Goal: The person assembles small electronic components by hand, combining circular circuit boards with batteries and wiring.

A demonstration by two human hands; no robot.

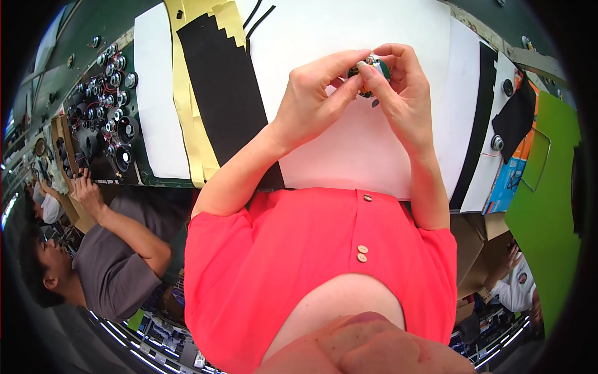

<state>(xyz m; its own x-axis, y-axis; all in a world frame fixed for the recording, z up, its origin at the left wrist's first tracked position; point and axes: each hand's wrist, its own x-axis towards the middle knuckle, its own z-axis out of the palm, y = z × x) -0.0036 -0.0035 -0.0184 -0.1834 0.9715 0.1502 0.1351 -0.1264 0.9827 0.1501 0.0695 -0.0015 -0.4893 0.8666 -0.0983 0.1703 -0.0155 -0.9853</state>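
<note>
Close together over the white work surface [342, 156], my left hand [314, 93] and my right hand [405, 93] pinch one small round part [385, 70] between thumbs and fingers. Its edge looks green like a circuit board, with silvery and yellowish bits on it. My fingers cover most of it, so its exact kind cannot be made out. A small dark oval piece [375, 103] shows just below it, beside my right thumb; I cannot tell whether it is attached.
Black strip sheet [227, 100] and yellow backing sheet [187, 106] lie left of my hands. Farther left are several small speakers [115, 81] with red wires, near a co-worker [112, 268]. At right are a speaker [496, 143], black cloth [516, 121] and green panel [548, 199].
</note>
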